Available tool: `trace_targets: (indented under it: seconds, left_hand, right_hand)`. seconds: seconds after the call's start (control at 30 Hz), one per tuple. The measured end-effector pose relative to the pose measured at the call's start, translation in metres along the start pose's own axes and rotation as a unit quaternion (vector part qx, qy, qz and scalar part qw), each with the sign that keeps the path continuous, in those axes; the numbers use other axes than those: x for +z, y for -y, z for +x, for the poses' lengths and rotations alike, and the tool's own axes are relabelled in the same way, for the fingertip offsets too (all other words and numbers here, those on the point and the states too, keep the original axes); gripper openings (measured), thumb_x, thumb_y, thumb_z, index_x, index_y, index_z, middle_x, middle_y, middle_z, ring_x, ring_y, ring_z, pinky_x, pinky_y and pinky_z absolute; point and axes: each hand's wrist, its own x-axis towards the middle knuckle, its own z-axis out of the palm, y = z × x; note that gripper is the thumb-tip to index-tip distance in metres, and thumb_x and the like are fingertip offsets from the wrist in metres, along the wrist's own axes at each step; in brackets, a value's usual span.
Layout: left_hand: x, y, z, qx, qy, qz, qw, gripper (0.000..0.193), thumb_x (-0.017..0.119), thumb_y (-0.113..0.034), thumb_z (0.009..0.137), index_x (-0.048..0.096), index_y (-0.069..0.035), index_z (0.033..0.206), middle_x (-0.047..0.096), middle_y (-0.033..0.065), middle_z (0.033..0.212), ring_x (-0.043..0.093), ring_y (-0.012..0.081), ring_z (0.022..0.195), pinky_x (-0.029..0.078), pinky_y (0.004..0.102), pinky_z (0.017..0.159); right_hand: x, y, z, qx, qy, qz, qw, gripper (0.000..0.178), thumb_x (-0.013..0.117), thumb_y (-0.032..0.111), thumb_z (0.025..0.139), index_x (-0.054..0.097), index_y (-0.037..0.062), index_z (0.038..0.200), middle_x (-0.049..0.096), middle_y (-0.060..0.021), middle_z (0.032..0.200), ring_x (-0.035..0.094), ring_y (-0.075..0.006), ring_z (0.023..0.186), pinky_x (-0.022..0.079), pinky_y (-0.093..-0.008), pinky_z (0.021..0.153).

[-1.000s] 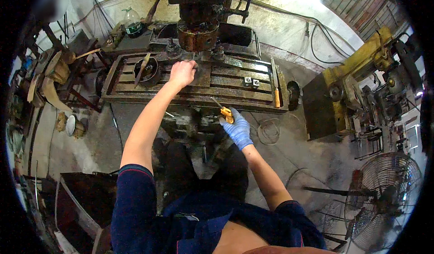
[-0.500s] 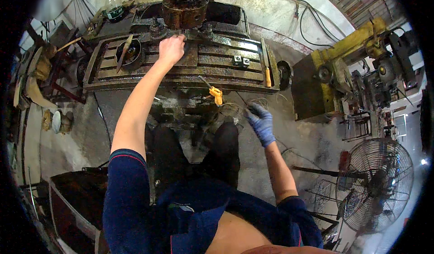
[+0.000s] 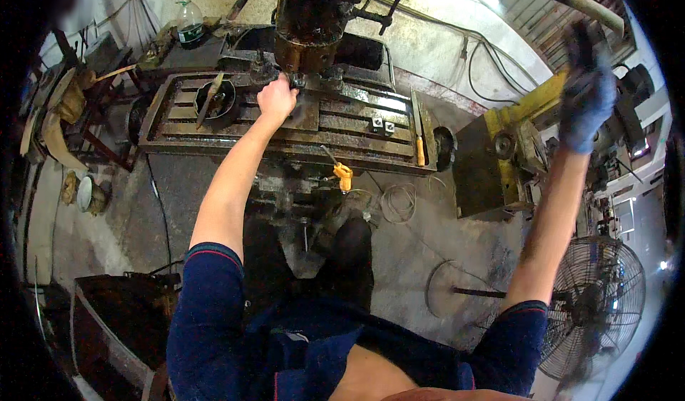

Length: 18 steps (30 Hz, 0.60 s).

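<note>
Air gun (yellow), in R hand 1 s ago, now out of it and just off table's front edge nr middle; R hand (blue glove) has gone up well past table's R end, blurred, can't tell if fingers are spread or together, or holding anything. L hand, bare, still at mid table toward rear edge below machine head, fingers curled, can't tell what's pinched; prob. means table work is on L hand alone atm. Two blocks nr R end, pot nr L end, unmoved.
</note>
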Motion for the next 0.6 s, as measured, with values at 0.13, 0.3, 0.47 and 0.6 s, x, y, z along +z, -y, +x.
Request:
trace_targets:
  seconds: [0.13, 0.3, 0.47, 0.6]
  left_hand:
    - [0.01, -0.017, 0.005, 0.026, 0.001, -0.017, 1.0, 0.035, 0.063, -0.031, 0.073, 0.052, -0.004, 0.092, 0.063, 0.0177, 0.078, 0.062, 0.0346, 0.077, 0.049, 0.0458, 0.066]
    - [0.008, -0.012, 0.003, 0.02, 0.007, -0.008, 1.0, 0.036, 0.063, -0.031, 0.074, 0.053, -0.004, 0.095, 0.063, 0.0169, 0.08, 0.062, 0.0339, 0.079, 0.049, 0.0449, 0.067]
    - [0.005, -0.01, 0.003, 0.012, 0.014, -0.006, 1.0, 0.036, 0.063, -0.032, 0.075, 0.053, -0.004, 0.096, 0.063, 0.0166, 0.081, 0.062, 0.0334, 0.079, 0.049, 0.0441, 0.067]
    - [0.003, -0.012, 0.003, 0.01, 0.024, -0.001, 1.0, 0.037, 0.062, -0.032, 0.076, 0.053, -0.004, 0.098, 0.063, 0.0164, 0.081, 0.062, 0.0327, 0.08, 0.049, 0.0436, 0.067]
  right_hand:
    - [0.018, 0.045, 0.067, -0.153, 0.035, -0.441, 0.884, 0.037, 0.042, 0.025, 0.089, 0.052, -0.0017, 0.114, 0.054, -0.0178, 0.115, 0.051, -0.0264, 0.107, 0.036, -0.0391, 0.097]
    - [0.024, 0.045, 0.017, 0.057, -0.078, 0.065, 0.993, 0.028, 0.049, 0.02, 0.085, 0.058, -0.0026, 0.099, 0.059, -0.0158, 0.1, 0.057, -0.0259, 0.096, 0.044, -0.0382, 0.087]
    - [0.028, 0.03, -0.06, -0.003, -0.147, -0.177, 0.973, 0.033, 0.043, 0.026, 0.088, 0.056, -0.0031, 0.093, 0.059, -0.0148, 0.09, 0.056, -0.0232, 0.089, 0.045, -0.0336, 0.083]
    - [0.051, 0.033, -0.085, 0.001, -0.16, -0.225, 0.961, 0.023, 0.044, 0.019, 0.086, 0.056, -0.0013, 0.087, 0.059, -0.0122, 0.088, 0.057, -0.0206, 0.084, 0.045, -0.03, 0.08]
